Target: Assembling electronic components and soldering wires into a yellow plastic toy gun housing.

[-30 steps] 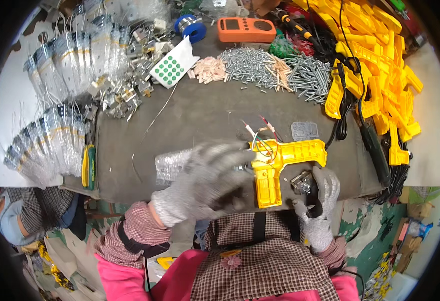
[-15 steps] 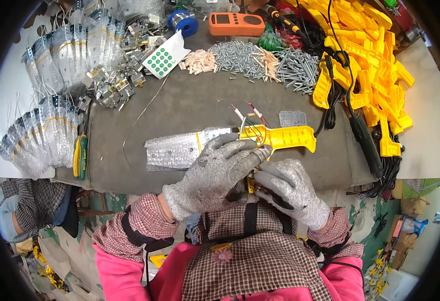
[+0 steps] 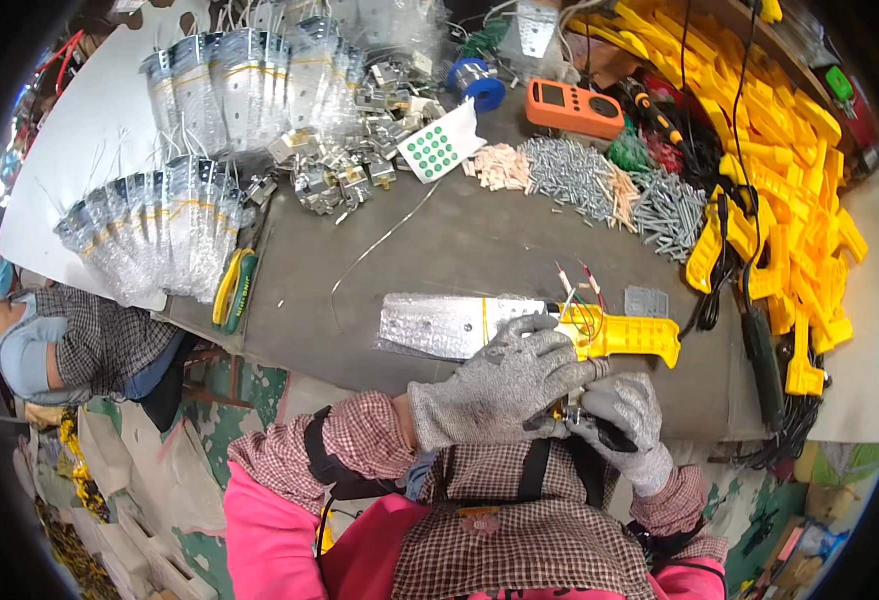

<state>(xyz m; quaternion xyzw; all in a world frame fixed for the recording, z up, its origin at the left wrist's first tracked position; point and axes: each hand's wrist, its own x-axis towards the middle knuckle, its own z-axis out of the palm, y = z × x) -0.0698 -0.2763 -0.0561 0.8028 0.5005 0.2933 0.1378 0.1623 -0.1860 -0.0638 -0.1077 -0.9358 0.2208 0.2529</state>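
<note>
A yellow plastic handle half (image 3: 639,336) lies on the dark mat, with red, white and green wires (image 3: 581,285) rising from its left end. Joined to that end is a flat metal blade-like part in bubble wrap (image 3: 429,322). Across the joint lies my left hand (image 3: 504,385), in a grey glove, its fingers closed toward my right hand. My right hand (image 3: 624,415), gloved alike, is curled just below the handle. Between both hands, at the mat's near edge, shows a small piece of metal and yellow (image 3: 565,404); fingers hide its kind.
Screws (image 3: 569,180), an orange meter (image 3: 574,107) and a solder spool (image 3: 475,84) lie at the back. Yellow handle parts (image 3: 789,200) pile at right beside a black soldering iron (image 3: 762,370). Wrapped blades (image 3: 159,235) and green-yellow cutters (image 3: 234,290) lie left. A person (image 3: 99,335) sits at far left.
The whole view has shifted, moving the bench contents rightward in the picture. My hands stay together by the handle; a bit of metal now shows between them, and my right fingers are more curled.
</note>
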